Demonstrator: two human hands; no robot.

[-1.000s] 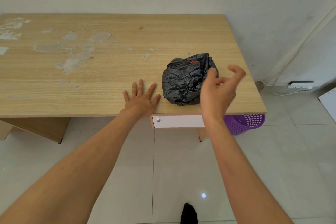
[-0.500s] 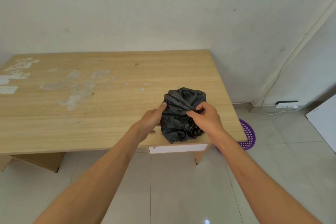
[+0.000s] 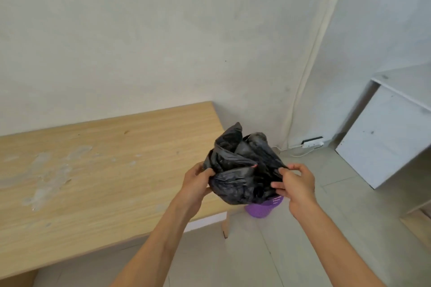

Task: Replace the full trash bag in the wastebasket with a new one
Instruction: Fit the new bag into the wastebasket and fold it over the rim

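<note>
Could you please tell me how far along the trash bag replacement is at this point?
Done: the visible part of the purple wastebasket shows bare mesh, no liner, so it looks emptied. In hand: the left hand and right hand grip a crumpled black trash bag, held above the wooden table corner. Left: opening it and lining the wastebasket below.

Left hand (image 3: 197,183), right hand (image 3: 299,186), both clenched.

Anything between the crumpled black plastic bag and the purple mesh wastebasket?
Nothing visible. The left hand and right hand hold the crumpled black plastic bag by the wooden table edge; the purple mesh wastebasket shows below it.
</note>
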